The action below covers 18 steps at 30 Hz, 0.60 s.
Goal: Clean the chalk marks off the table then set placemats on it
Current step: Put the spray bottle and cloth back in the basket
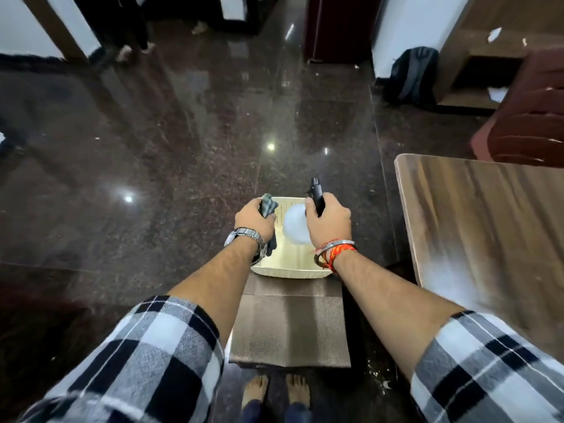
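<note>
With the left hand [254,219] gripping the checked cloth [268,204] and right-hand fingers [328,219] wrapped round the spray bottle [297,222] above the cream tray [290,264], carry both right to the chalk-smeared surface [476,239]; placemats [290,325] wait below.

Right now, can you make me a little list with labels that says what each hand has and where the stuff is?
left hand: grips a checked cloth
right hand: holds a spray bottle by its black trigger head
below the hands: a cream tray
placemats: brown woven stack, under the tray's near edge
wooden table: on the person's right, white chalk smear on its near part
floor: dark polished stone
backpack: far right, against the wall
</note>
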Each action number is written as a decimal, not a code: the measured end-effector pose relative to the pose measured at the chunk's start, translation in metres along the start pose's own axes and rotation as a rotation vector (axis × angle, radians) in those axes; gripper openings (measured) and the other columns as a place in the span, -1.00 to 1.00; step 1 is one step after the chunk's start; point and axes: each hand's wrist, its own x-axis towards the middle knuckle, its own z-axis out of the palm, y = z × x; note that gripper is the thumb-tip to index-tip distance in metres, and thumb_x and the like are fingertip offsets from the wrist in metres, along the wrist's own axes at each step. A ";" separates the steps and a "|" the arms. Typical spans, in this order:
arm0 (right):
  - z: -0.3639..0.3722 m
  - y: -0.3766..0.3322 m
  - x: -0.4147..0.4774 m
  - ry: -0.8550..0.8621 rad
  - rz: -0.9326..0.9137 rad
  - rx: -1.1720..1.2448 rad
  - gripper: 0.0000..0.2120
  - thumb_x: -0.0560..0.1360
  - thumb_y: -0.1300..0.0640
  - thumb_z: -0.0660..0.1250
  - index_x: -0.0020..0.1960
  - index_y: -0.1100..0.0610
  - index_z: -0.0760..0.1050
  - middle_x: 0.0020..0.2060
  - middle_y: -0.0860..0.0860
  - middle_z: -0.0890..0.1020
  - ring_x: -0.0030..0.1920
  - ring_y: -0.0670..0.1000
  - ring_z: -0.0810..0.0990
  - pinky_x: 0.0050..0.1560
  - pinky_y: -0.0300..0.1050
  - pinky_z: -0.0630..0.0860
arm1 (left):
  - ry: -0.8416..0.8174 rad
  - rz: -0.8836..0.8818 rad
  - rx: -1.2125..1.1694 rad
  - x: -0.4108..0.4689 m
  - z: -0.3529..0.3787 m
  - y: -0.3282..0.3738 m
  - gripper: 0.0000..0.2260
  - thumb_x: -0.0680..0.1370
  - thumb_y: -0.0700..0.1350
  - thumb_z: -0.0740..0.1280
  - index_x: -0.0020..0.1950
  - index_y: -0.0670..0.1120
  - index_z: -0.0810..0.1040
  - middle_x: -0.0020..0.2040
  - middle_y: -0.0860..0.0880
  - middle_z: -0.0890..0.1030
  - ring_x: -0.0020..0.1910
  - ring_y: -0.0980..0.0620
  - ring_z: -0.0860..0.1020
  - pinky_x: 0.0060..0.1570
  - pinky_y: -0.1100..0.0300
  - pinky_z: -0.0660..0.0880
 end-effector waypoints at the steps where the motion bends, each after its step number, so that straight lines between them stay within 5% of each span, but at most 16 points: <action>1: 0.009 0.006 0.006 -0.013 0.025 -0.011 -0.73 0.58 -0.02 0.30 -0.04 0.20 0.53 -0.14 0.21 0.67 -0.11 0.26 0.62 -0.24 -0.06 0.42 | -0.014 -0.019 -0.016 0.013 0.007 -0.004 -0.70 0.54 -0.13 0.35 0.28 -0.06 0.53 0.18 -0.12 0.61 0.20 -0.13 0.53 0.04 0.26 0.35; 5: 0.035 0.026 0.020 -0.037 0.092 -0.091 -0.72 0.61 0.02 0.28 0.11 0.24 0.56 0.01 0.21 0.66 0.02 0.23 0.61 -0.22 -0.16 0.21 | -0.054 -0.048 0.013 0.043 0.028 -0.025 -0.75 0.55 -0.12 0.35 0.23 -0.08 0.55 0.12 -0.10 0.62 0.13 -0.10 0.55 -0.05 0.28 0.31; 14: 0.066 0.062 0.031 -0.073 0.230 -0.193 -0.74 0.61 0.06 0.28 0.12 0.27 0.53 0.01 0.28 0.66 0.01 0.28 0.62 -0.16 -0.08 0.35 | -0.153 -0.083 0.062 0.073 0.064 -0.060 -0.73 0.56 -0.10 0.33 0.25 -0.11 0.49 0.12 -0.11 0.62 0.11 -0.12 0.55 -0.03 0.25 0.31; 18: 0.076 0.066 0.035 -0.111 0.265 -0.158 -0.78 0.62 0.14 0.26 0.18 0.25 0.52 0.04 0.26 0.65 0.04 0.27 0.61 -0.12 -0.10 0.37 | -0.227 -0.061 0.101 0.077 0.069 -0.070 -0.49 0.54 -0.05 0.37 0.45 -0.14 0.33 0.34 -0.13 0.51 0.30 -0.13 0.47 0.24 0.17 0.35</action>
